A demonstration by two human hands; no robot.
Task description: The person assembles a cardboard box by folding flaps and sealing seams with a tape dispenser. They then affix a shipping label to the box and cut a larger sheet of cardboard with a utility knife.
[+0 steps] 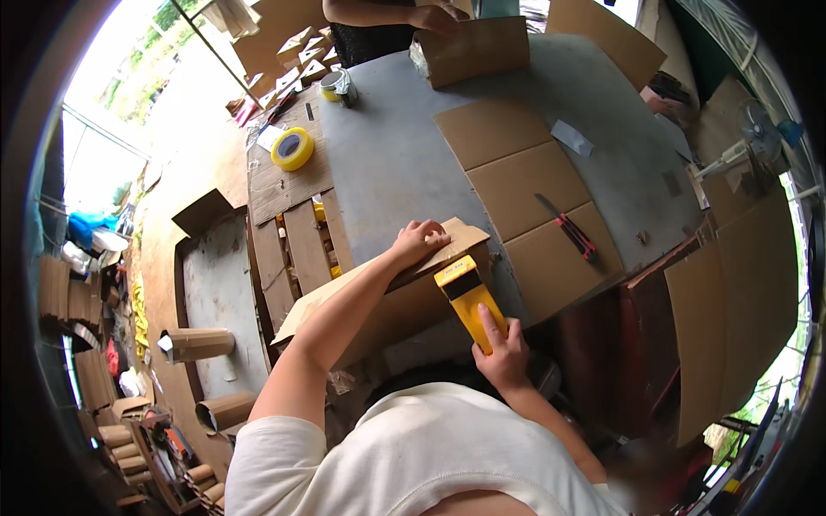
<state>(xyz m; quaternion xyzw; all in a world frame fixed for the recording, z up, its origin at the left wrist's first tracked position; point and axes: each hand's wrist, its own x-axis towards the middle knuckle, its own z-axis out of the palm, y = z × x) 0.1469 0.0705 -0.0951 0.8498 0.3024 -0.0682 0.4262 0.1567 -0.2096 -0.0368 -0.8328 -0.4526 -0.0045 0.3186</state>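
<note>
My left hand (420,241) presses on a folded piece of brown cardboard (344,297) at the table's near edge, its fingers bent over the top. In my right hand (505,351) is a long yellow block-shaped tool (470,305) with a dark band near its far end. I cannot make out its exact kind. Its far end stands just right of the cardboard's end. A creased flat cardboard sheet (516,189) lies on the grey table, and a red and black utility knife (568,230) rests on it.
A yellow tape roll (292,149) and a smaller roll (334,86) lie at the table's left. Across the table, another person's hand (439,17) touches a cardboard box (473,53). Cardboard tubes (198,344) are at the left. A fan (748,138) stands at the right.
</note>
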